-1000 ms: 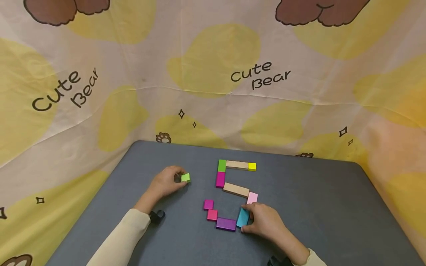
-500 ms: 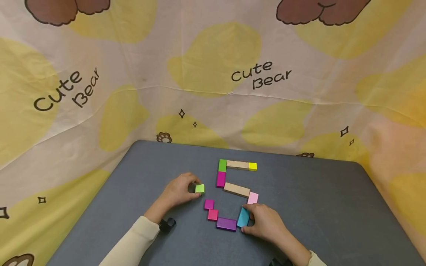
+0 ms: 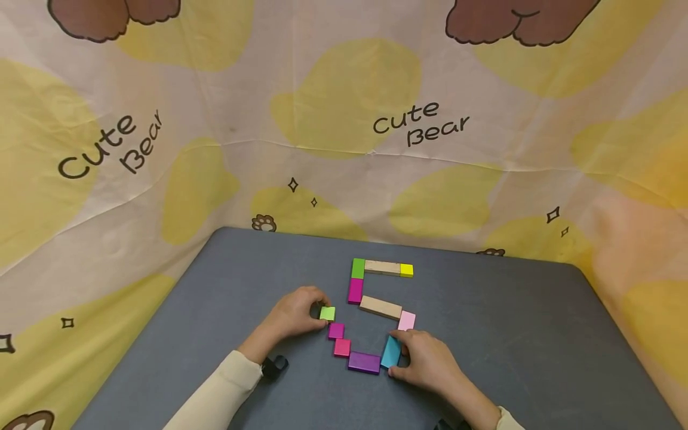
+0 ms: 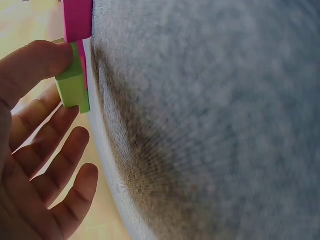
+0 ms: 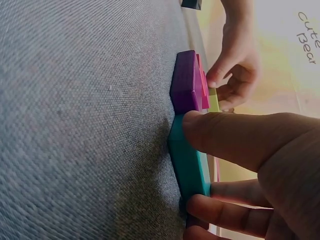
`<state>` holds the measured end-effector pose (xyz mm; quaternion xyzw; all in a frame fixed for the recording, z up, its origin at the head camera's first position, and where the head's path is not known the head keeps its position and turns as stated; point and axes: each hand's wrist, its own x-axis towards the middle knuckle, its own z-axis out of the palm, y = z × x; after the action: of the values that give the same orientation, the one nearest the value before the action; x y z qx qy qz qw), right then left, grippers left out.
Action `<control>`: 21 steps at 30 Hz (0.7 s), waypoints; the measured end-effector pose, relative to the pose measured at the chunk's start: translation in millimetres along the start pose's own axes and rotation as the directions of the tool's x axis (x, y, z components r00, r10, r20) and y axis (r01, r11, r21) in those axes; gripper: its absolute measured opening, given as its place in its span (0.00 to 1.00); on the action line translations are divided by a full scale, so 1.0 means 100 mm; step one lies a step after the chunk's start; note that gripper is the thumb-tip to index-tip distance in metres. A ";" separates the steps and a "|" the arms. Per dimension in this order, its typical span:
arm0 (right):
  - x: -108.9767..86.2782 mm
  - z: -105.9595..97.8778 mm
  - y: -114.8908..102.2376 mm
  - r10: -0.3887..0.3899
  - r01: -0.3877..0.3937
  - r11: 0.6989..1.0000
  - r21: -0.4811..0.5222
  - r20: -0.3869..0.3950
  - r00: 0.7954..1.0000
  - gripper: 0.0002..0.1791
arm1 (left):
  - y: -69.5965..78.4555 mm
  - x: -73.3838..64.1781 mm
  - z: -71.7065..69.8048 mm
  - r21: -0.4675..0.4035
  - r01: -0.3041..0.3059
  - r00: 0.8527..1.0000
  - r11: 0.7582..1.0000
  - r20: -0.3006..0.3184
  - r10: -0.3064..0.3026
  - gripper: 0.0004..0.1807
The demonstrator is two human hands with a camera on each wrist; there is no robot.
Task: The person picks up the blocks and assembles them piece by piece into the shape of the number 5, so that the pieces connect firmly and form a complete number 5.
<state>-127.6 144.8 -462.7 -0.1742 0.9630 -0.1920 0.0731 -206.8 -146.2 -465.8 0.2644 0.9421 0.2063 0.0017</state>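
Between thumb and index finger my left hand (image 3: 297, 312) pinches a small lime-green block (image 3: 328, 313), just up and left of a magenta square block (image 3: 336, 331). The left wrist view shows the same lime block (image 4: 73, 91) with the other fingers spread. My right hand (image 3: 428, 357) holds a blue block (image 3: 390, 351) by its two ends, thumb at one end and fingers at the other. That blue block (image 5: 186, 155) touches the purple block (image 5: 185, 82) in the right wrist view. A pink block (image 3: 407, 321) lies just beyond the right fingertips.
On the grey table (image 3: 510, 334), blocks form a five-like outline. It includes a green block (image 3: 358, 268), a yellow block (image 3: 407, 270), two wooden blocks, one of them the lower wooden block (image 3: 380, 307), and a red-pink block (image 3: 342, 348). A bear-print cloth (image 3: 344, 107) hangs behind.
The left hand has carried the lime block right and toward the person, up to the magenta square block. The right hand stays on the blue block.
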 end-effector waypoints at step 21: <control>-0.01 -0.02 0.02 -0.004 0.003 1.000 -0.026 -0.019 1.000 0.35 | 0.02 0.02 0.03 -0.022 0.010 0.999 1.000 0.031 -0.009 0.15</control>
<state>-127.6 147.9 -461.4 -0.1749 0.9659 -0.1810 0.0614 -206.8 -142.3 -467.0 0.2630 0.9408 0.2129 0.0201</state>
